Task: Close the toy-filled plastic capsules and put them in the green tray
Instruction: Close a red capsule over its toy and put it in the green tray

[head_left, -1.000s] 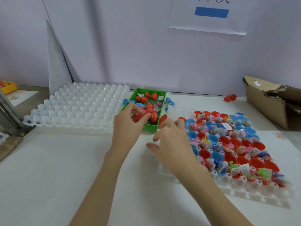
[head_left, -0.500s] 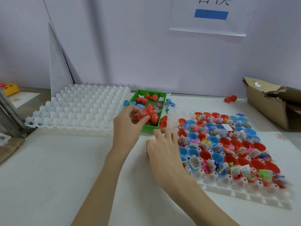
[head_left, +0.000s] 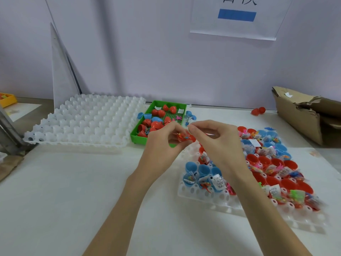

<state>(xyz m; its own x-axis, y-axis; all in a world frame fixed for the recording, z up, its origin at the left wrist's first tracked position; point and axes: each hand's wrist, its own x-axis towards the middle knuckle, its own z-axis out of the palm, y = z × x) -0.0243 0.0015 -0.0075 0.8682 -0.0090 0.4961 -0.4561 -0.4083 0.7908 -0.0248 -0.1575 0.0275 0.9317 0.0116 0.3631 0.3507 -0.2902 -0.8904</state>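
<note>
I think the job right now is to snap this capsule shut, so I would line the two halves up straight and press until they sit tight, with no toy bag sticking out at the seam. The left hand curls its fingers round a red capsule with small toys inside and holds it up over the desk, just in front of the green tray. The right hand is right beside it, thumb and first finger pinched together at the capsule's top; I cannot tell if it holds the other half. The green tray sits near the back edge of the desk, with closed red and blue capsules in it. Many open capsules with toys wait in the white holder tray on the right side. An empty white holder tray lies toward the back left.
</note>
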